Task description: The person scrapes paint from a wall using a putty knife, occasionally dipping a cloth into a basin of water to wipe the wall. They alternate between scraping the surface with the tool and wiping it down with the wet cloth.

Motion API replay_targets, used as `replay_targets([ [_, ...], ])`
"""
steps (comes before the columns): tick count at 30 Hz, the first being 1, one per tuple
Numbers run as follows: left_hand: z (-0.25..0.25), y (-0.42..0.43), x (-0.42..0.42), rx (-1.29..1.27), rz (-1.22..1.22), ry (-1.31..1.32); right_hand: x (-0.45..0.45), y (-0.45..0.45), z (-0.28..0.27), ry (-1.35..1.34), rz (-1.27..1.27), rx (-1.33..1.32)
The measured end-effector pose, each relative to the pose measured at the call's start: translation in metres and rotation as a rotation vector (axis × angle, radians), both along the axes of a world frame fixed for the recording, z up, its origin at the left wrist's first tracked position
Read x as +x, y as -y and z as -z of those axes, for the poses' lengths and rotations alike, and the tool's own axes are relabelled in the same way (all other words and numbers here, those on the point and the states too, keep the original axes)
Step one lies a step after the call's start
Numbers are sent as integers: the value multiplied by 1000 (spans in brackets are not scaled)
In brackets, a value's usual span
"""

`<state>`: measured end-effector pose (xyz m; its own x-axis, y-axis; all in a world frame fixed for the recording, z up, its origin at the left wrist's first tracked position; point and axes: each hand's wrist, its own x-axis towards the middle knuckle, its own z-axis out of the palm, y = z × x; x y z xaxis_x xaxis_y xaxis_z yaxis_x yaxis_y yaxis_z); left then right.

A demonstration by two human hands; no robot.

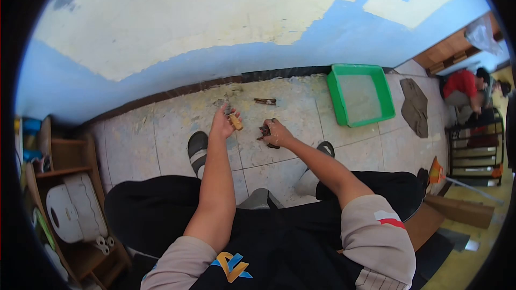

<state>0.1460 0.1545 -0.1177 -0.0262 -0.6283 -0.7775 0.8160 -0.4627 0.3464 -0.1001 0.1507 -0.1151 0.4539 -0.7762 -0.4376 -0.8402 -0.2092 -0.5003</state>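
Observation:
My left hand (221, 123) is closed on a scraper (235, 122) with a yellowish wooden handle. The handle points down to the right, and its grey end is partly covered by my fingers. To the right, my right hand (278, 133) grips a dark brown crumpled clump (265, 130) at floor level. Whether that clump is cloth or debris I cannot tell. Beyond both hands, a short dark brown strip (265, 101) lies on the stained tiles (290, 94).
A green tray (388, 94) stands by the partly painted wall (215, 27). Right of it lies a brown cloth (414, 107). At the far right, a person in red (461, 87) crouches near a black rack (475, 150). A wooden shelf (67, 173) stands at left.

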Motion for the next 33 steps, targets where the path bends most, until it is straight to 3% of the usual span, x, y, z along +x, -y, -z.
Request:
replay_targets([
  [1, -3, 6, -5, -18, -13, 59, -12, 16, -3, 47, -74, -2],
  [3, -4, 17, -10, -54, 9, 47, -55, 62, -10, 263, -57, 268],
  [4, -3, 20, -15, -91, -2, 43, -81, 92, -30, 243, 27, 482],
  [5, -2, 25, -21, -80, 11, 38, -103, 102, -89, 250, 144, 528],
  [7, -3, 36, -31, -124, 8, 29, -163, 123, -125, 362, 283, 336],
  [8, -2, 44, -37, -123, 16, 36, -213, 138, -144, 535, 535, 279],
  [10, -4, 52, -46, -174, 200, 43, -255, 152, -147, 361, 687, 104],
  [12, -5, 56, -55, -215, 223, 67, -308, 172, -88, 240, 781, 51],
  [14, -5, 55, -64, -258, 247, 100, -330, 171, -30, -43, 776, -153],
  [16, -5, 50, -74, -232, 248, 84, -356, 166, 61, -190, 652, -262],
  [18, -6, 44, -79, -219, 244, 50, -320, 137, 53, -370, 768, -226],
  [24, -9, 47, -89, -183, 308, -30, -305, 132, 53, -311, 1046, -248],
  [25, -6, 48, -91, -177, 327, -22, -316, 132, 71, -310, 1053, -243],
  [27, -6, 54, -99, -177, 349, -25, -337, 140, 101, -199, 794, -334],
  [30, -18, 56, -109, -185, 375, 97, -337, 150, 116, -209, 883, -280],
  [31, -21, 57, -112, -226, 389, 135, -329, 145, 101, -211, 875, -276],
  [33, -25, 61, -116, -273, 393, 171, -320, 141, 58, 40, 843, -321],
])
